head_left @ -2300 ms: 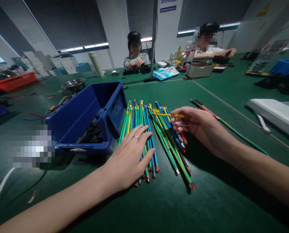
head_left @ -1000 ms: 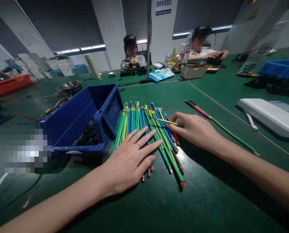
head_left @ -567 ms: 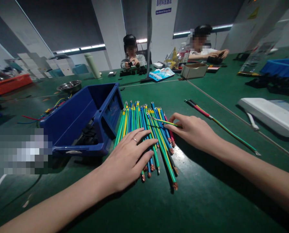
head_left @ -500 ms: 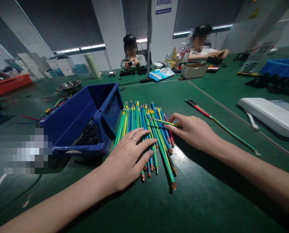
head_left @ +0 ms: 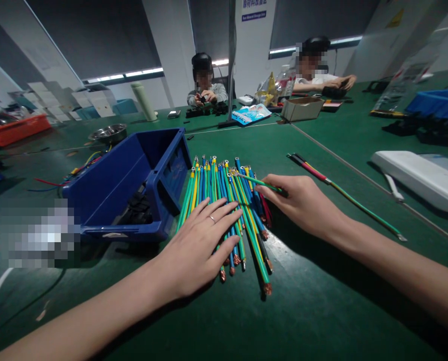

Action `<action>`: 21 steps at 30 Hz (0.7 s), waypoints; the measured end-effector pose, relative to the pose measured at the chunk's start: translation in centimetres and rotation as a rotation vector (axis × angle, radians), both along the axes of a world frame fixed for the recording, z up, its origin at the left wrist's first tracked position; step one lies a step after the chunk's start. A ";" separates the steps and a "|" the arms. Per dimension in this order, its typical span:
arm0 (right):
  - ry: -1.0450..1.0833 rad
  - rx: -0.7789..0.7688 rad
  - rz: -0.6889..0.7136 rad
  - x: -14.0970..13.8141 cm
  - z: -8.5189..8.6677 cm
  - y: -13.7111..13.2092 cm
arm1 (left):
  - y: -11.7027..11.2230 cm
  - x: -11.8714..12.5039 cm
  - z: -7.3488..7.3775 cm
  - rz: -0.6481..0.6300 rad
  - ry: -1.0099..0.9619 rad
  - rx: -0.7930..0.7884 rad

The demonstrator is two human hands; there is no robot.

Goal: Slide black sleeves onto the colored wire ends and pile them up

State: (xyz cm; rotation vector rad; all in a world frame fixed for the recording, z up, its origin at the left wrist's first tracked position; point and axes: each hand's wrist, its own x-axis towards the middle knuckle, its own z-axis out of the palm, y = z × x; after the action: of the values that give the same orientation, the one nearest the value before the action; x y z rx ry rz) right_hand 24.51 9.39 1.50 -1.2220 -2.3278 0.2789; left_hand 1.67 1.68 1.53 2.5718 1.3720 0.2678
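Observation:
A fan of several green, blue and yellow wires (head_left: 224, 200) with copper ends lies on the green table (head_left: 321, 311). My left hand (head_left: 197, 245) lies flat on the near part of the bundle, fingers spread, a ring on one finger. My right hand (head_left: 302, 203) rests at the bundle's right edge and pinches one thin green-yellow wire (head_left: 256, 181) that slants across the others.
A blue plastic bin (head_left: 134, 180) with dark parts stands left of the wires. A few loose wires (head_left: 340, 193) lie to the right, a white flat device (head_left: 419, 178) beyond. Two other people sit at the table's far side with boxes, bags and a steel bowl (head_left: 107, 133).
Both hands have pushed the spread wires together into a tighter bundle. The wire pinched in my right hand has tilted, its free end now pointing up-left.

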 end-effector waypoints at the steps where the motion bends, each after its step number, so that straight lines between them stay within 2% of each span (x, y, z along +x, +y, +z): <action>1: 0.015 -0.005 0.023 -0.1 0.1 -0.1 | 0.0 0.0 0.0 0.006 -0.001 0.005; 4: 0.039 -0.010 0.079 -0.2 0.1 -0.3 | 0.0 0.1 0.2 0.012 -0.025 0.011; 10: 0.059 0.074 0.088 -0.2 -0.4 0.0 | 0.2 0.0 0.1 -0.019 -0.081 0.014; 21: 0.017 0.011 0.422 -0.9 0.0 -1.0 | 0.0 -0.1 0.0 -0.121 -0.217 0.113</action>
State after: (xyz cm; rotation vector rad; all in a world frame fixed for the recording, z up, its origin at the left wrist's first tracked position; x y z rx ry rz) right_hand 23.59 8.35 1.50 -0.7080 -2.5506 0.4148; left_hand 1.60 1.67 1.49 2.6109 1.1520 0.5996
